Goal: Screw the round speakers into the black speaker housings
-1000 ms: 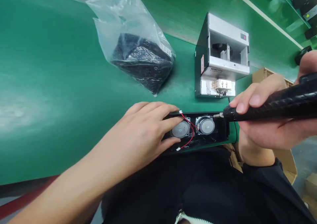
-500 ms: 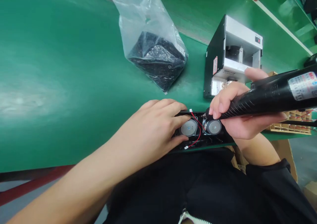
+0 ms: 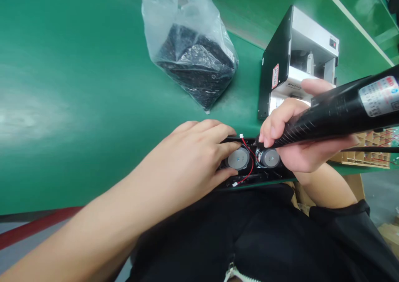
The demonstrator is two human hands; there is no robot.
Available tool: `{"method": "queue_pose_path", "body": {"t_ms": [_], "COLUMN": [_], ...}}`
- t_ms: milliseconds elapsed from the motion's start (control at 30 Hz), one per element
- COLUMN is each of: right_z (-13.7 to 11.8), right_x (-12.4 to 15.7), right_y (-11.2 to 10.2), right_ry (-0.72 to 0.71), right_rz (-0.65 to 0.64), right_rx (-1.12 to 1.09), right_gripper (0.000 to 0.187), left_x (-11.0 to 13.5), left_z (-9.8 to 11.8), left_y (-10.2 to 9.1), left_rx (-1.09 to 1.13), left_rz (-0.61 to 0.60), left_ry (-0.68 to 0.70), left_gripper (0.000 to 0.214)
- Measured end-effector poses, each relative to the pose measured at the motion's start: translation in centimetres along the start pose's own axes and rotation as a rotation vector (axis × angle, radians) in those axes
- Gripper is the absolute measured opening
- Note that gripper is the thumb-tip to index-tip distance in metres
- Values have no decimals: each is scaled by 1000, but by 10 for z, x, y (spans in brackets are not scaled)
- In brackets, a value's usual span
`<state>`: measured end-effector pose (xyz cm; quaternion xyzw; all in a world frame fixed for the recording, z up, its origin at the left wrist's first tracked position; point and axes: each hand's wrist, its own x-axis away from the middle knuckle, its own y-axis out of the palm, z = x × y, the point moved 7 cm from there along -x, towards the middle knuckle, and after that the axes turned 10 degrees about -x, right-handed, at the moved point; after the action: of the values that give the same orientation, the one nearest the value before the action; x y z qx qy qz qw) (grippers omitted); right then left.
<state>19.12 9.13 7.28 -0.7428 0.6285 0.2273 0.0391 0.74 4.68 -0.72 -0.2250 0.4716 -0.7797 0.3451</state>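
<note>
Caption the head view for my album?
Right hand holding a black cylindrical screwdriver, left hand on a long open black case.

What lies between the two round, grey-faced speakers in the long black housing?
Thin red wires, curving through the gap in the head view.

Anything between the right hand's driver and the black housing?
Nothing visible blocks the way: the black driver in the right hand has its bit over the far side of the black housing. Red wires run close beside the tip; whether they touch it can't be told.

Two hands (image 3: 199,153) (image 3: 301,157), two speakers (image 3: 238,160) (image 3: 270,159), one black housing (image 3: 256,178), one screwdriver (image 3: 343,107), one large clear bag (image 3: 199,20), one machine (image 3: 282,53).
</note>
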Motion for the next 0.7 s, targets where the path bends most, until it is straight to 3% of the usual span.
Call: {"method": "queue_pose_path", "body": {"t_ms": [200, 433, 600, 700], "right_z": [-4, 0, 9, 32], "right_x": [-7, -9, -3, 9], "right_y": [10, 11, 6, -5], "right_ry": [89, 135, 81, 165], "right_rz": [86, 91, 59, 78], "right_rx": [-34, 22, 9, 79], "right_gripper": [80, 93, 80, 103], "left_x": [-1, -2, -3, -6], "left_z": [-2, -2, -3, -3], "left_y": [-1, 2, 1, -1], "left_rx": [2, -1, -9, -10], "left_rz": [-8, -30, -37, -43], "left_ry": [-6, -19, -11, 3], "left_gripper": [35, 34, 35, 34]}}
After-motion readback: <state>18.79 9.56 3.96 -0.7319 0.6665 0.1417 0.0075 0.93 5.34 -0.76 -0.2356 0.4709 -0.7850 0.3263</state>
